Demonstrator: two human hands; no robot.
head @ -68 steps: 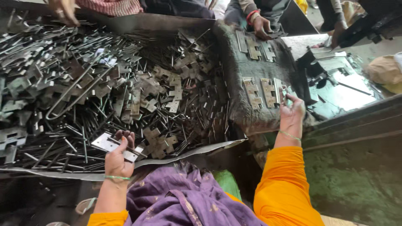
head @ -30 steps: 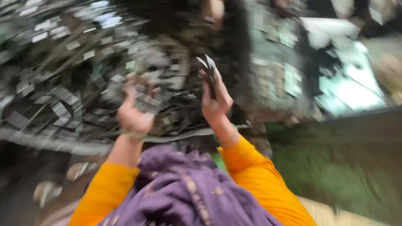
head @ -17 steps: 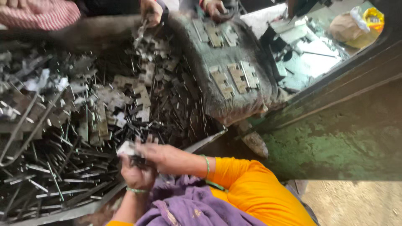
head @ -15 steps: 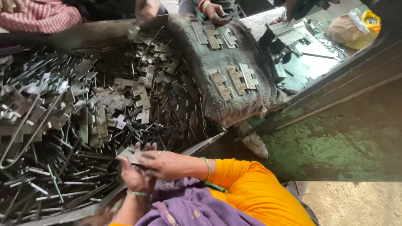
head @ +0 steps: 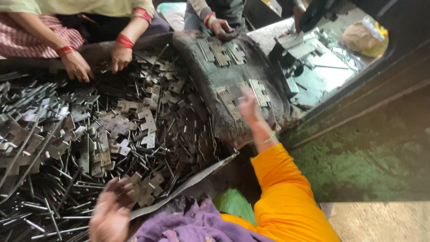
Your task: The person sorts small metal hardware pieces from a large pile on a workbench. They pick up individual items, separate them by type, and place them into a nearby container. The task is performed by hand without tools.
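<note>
My left hand (head: 109,211) is blurred at the near edge of a big heap of flat metal hinge plates and thin rods (head: 103,134). Its fingers are spread just short of a few notched plates (head: 145,187), and nothing shows in it. My right hand (head: 247,106), in an orange sleeve, reaches out over a dark padded cloth (head: 224,121). It hovers by a pair of hinge plates (head: 257,92) lying flat there. Motion blur hides whether its fingers hold a plate.
Two hands of another person with red bangles (head: 78,67) pick at the far side of the heap. A third person's hand (head: 221,29) rests at the cloth's far end by more laid-out plates (head: 219,51). A dark metal wall (head: 358,112) runs along the right.
Both hands were together at the near edge of the heap around a plate. The right hand has since swung out to the cloth, and the left has dropped back to the heap.
</note>
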